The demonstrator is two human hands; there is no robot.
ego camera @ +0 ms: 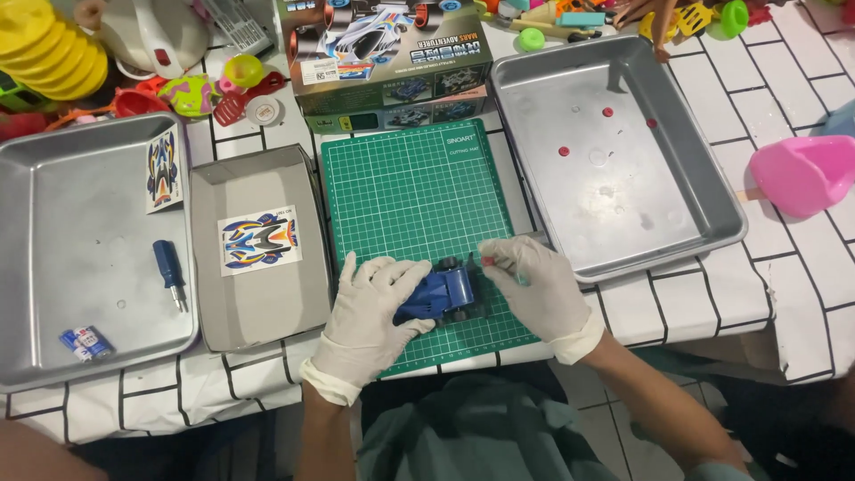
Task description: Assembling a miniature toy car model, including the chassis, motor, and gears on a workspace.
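Observation:
A small blue toy car chassis [443,291] lies on the green cutting mat [410,187] near its front edge. My left hand [370,312], in a white glove, grips the car's left side. My gloved right hand [527,283] rests against the car's right end, with a tiny red part [487,261] pinched at its fingertips. The car's far side is hidden under my fingers.
A metal tray [704,214] at right holds several small red parts. A grey box lid [209,294] holds a sticker sheet [259,241]. The left tray [36,267] holds a blue screwdriver [168,273], batteries [85,342] and another sticker sheet. The kit box [387,62] and toys lie behind.

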